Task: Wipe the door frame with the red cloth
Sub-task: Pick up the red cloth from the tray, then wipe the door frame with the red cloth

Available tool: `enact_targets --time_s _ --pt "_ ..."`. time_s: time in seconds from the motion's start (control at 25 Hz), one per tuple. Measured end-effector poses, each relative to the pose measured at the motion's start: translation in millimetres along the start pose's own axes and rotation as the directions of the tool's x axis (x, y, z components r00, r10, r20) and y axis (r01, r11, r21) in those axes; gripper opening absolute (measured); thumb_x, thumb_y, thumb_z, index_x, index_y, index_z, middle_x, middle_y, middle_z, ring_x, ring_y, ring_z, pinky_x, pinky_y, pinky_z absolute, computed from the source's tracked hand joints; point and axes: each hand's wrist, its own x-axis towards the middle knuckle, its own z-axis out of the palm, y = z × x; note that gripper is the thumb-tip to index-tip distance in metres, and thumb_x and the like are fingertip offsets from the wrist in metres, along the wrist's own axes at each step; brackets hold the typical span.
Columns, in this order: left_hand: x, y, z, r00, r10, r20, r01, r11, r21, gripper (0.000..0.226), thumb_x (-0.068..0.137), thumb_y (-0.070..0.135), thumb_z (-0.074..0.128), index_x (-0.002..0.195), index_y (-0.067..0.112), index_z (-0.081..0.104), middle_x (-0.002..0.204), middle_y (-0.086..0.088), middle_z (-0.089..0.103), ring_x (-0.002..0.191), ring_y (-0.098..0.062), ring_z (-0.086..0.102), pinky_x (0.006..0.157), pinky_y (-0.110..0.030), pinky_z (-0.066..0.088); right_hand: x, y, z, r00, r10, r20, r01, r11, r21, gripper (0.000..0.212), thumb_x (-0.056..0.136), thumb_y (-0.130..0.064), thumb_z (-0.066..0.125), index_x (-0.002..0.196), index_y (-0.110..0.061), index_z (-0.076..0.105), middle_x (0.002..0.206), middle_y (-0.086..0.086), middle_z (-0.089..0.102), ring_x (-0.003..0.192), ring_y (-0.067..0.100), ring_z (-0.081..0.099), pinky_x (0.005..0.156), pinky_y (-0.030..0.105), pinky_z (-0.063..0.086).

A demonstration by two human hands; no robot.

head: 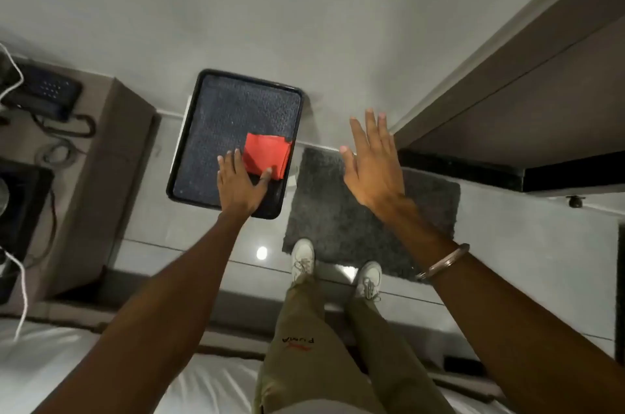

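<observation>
A folded red cloth (268, 155) lies in the near right part of a black tray (216, 109) that stands against the wall. My left hand (238, 184) is spread over the tray, its thumb and fingertips touching the cloth's near left edge; the fingers have not closed around it. My right hand (372, 166) is held up flat with fingers apart, holding nothing, just left of the dark brown door frame (480, 75) that runs up the right side.
A grey doormat (338, 220) lies on the glossy floor by the doorway, my white shoes at its near edge. A brown side table (101, 156) with a dark telephone (44, 92) and cables stands left. White bedding (50, 366) is close below.
</observation>
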Motion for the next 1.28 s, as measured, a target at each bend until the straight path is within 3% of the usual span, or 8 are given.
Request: enact_targets --time_s 0.36,0.6,0.72,0.84,0.96,1.04,1.12,1.28 --pt "21.6 -64.6 23.1 0.96 0.101 -0.262 -0.058 0.984 0.166 0.069 0.111 0.046 0.034 0.165 0.006 0.02 0.174 -0.019 0.015 0.163 -0.036 0.003 0.132 -0.051 0.003 80.1 -92.4 167.2 0.892 -0.311 0.329 0.336 0.941 -0.023 0.075 0.108 -0.044 0.039 0.165 -0.007 0.007 0.175 0.015 0.004 0.163 0.031 -0.001 0.134 0.048 0.009" --pt "18.3 -85.7 6.7 0.948 0.201 -0.248 -0.14 0.96 0.244 0.065 0.112 0.04 0.035 0.165 0.005 0.021 0.174 -0.02 0.015 0.162 -0.037 0.004 0.132 -0.049 0.004 78.4 -127.4 219.3 0.924 -0.205 0.322 0.31 0.897 -0.317 0.082 0.107 -0.03 0.05 0.163 0.002 -0.001 0.172 0.026 0.002 0.161 0.043 0.005 0.131 0.058 0.01" --pt "15.8 -61.6 -4.8 0.938 0.234 -0.255 -0.181 0.959 0.216 0.064 0.112 0.039 0.036 0.164 0.004 0.022 0.173 -0.021 0.015 0.162 -0.037 0.005 0.133 -0.051 0.006 91.3 -134.0 193.9 0.928 -0.21 0.308 0.295 0.918 -0.264 0.072 0.1 -0.013 0.057 0.158 0.008 0.021 0.163 0.033 0.03 0.152 0.047 0.033 0.124 0.054 0.034" --pt "17.9 -16.2 -32.6 0.915 0.273 -0.298 -0.234 0.959 0.159 0.064 0.112 0.038 0.037 0.165 0.006 0.021 0.174 -0.019 0.013 0.163 -0.036 0.003 0.133 -0.052 0.007 115.0 -130.4 133.9 0.949 -0.059 0.311 0.001 0.983 0.183 0.04 0.09 -0.008 0.064 0.128 0.002 0.06 0.127 0.024 0.068 0.116 0.038 0.067 0.091 0.037 0.055" --pt "13.1 50.8 -84.7 0.841 0.398 -0.367 -0.38 0.917 0.125 0.064 0.111 0.036 0.039 0.164 0.005 0.024 0.174 -0.019 0.015 0.162 -0.037 0.004 0.133 -0.053 0.008 112.0 -110.0 45.4 0.878 0.182 0.442 -0.47 0.503 0.726 0.023 0.092 -0.001 0.051 0.107 0.0 0.068 0.111 0.02 0.071 0.102 0.035 0.067 0.083 0.036 0.05" --pt "10.2 97.5 -118.9 0.768 0.5 -0.399 -0.489 0.861 0.139 0.066 0.109 0.039 0.036 0.163 0.001 0.026 0.172 -0.022 0.019 0.162 -0.04 0.006 0.132 -0.054 0.01 98.7 -91.8 -16.3 0.844 0.146 0.517 -0.524 0.011 0.852 0.026 0.093 0.004 0.04 0.104 -0.001 0.062 0.106 0.019 0.066 0.098 0.034 0.065 0.091 0.044 0.056" --pt "1.0 149.5 -147.4 0.676 0.617 -0.403 -0.601 0.778 0.182 0.071 0.106 0.043 0.031 0.162 0.0 0.027 0.172 -0.024 0.019 0.161 -0.042 0.007 0.133 -0.052 0.007 77.6 -69.9 -78.1 0.884 0.064 0.464 -0.427 -0.299 0.853 0.028 0.096 0.0 0.038 0.102 -0.004 0.064 0.1 0.016 0.073 0.09 0.031 0.072 0.084 0.046 0.062" --pt "-24.0 270.6 -186.9 0.384 0.825 -0.415 -0.799 0.522 0.299 0.065 0.108 0.035 0.039 0.163 0.003 0.027 0.172 -0.022 0.018 0.162 -0.041 0.006 0.132 -0.054 0.009 27.5 -29.4 -188.2 0.958 0.155 0.242 -0.162 -0.406 0.899 0.021 0.104 -0.011 0.054 0.12 -0.005 0.066 0.123 0.019 0.073 0.117 0.034 0.07 0.1 0.051 0.058"
